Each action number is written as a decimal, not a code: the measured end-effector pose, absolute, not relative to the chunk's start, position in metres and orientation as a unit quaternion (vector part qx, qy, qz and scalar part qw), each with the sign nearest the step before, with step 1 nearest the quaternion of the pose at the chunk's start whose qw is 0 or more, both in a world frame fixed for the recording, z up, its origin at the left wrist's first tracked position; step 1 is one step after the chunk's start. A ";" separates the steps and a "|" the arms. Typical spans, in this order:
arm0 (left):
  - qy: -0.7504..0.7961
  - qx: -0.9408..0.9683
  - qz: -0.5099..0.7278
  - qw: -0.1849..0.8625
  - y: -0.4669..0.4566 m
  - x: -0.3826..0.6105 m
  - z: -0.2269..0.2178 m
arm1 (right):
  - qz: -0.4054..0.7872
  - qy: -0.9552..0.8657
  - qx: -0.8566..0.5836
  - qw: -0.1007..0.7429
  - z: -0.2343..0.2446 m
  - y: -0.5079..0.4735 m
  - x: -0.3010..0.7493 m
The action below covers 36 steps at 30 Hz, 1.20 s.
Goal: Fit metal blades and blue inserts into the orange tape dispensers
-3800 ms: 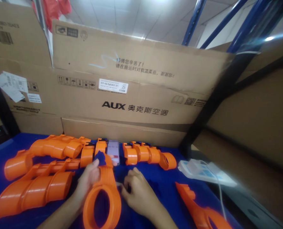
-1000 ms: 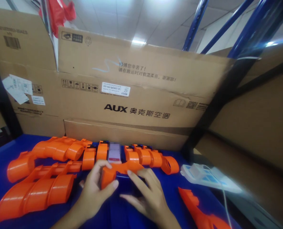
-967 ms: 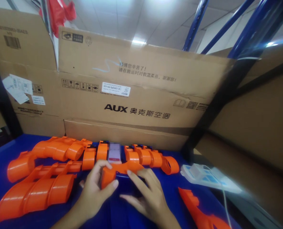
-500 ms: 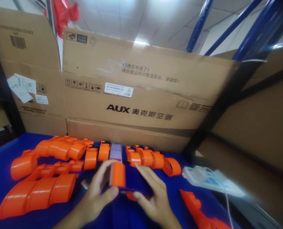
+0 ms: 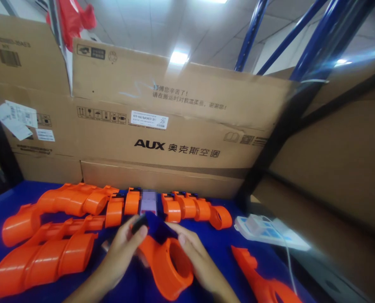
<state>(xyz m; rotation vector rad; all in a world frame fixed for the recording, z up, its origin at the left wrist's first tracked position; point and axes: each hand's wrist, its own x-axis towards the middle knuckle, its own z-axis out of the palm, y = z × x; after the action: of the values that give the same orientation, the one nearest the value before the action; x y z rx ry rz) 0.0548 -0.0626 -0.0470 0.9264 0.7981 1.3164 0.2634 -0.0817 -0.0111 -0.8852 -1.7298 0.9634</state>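
Both my hands hold one orange plastic shell (image 5: 170, 263) low in the middle of the view, its round opening turned toward me and to the right. My left hand (image 5: 122, 250) grips its upper left end, the fingertips pinched on a small dark piece (image 5: 139, 222) at the top. My right hand (image 5: 195, 259) is wrapped along the shell's right side, thumb on the rim. A dark blue part (image 5: 158, 227) shows between the hands at the shell's far end.
Several more orange shells (image 5: 45, 256) lie at the left on the blue table (image 5: 4, 198), and a row of orange rings (image 5: 190, 207) sits behind with a phone (image 5: 148, 202). Another orange shell (image 5: 263, 282) and a white power strip (image 5: 269, 229) lie right. Cardboard boxes (image 5: 162, 126) wall the back.
The orange shell was turned in my hands: from lying flat with its ring toward me, to end-on, to now showing its round opening. My left fingers moved onto the small dark piece.
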 end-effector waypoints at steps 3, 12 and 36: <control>0.374 0.331 0.592 0.633 -0.060 0.057 -0.045 | 0.323 -0.744 -0.340 0.476 -0.012 -0.080 0.268; 0.418 0.332 0.564 0.630 -0.056 0.056 -0.041 | 0.172 -0.793 -0.354 0.464 -0.021 -0.077 0.270; 0.365 0.668 0.436 0.480 -0.067 0.048 -0.046 | 0.130 -0.504 -0.429 0.738 -0.035 -0.044 0.311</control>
<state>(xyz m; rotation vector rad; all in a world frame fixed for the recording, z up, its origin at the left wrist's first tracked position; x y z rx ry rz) 0.0484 -0.0673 -0.0464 1.6284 0.8902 1.0641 0.3106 -0.0439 -0.0349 -0.9409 -1.1073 0.2847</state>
